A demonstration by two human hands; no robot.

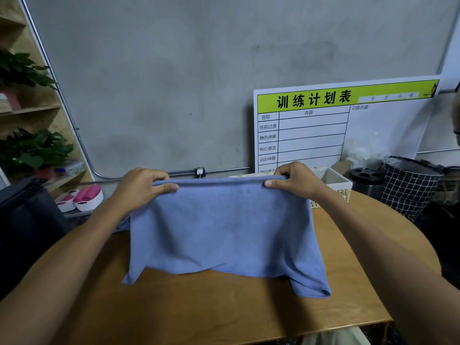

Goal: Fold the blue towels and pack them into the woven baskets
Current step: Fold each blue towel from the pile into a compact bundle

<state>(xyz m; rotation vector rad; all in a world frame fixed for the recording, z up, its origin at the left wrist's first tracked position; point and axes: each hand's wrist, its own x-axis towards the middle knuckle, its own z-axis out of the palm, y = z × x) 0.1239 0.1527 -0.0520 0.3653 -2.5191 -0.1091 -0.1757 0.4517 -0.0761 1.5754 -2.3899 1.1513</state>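
Note:
A blue towel (224,230) hangs doubled over in front of me above the wooden table (199,307). My left hand (142,188) pinches its top fold at the left corner. My right hand (296,180) pinches the top fold at the right corner. The towel's lower edge drapes onto the tabletop. A woven basket (336,183) with a white lining stands behind the towel at the right, mostly hidden by it and by my right hand. A bit of another blue cloth (123,224) shows under my left forearm.
A white training-schedule board (348,125) leans on the grey wall. A black cup holder (366,180) and a checked black bin (408,188) stand at the far right. Pink-and-white containers (84,197), plants and shelves are at the left. A dark bag (27,220) sits near the table's left edge.

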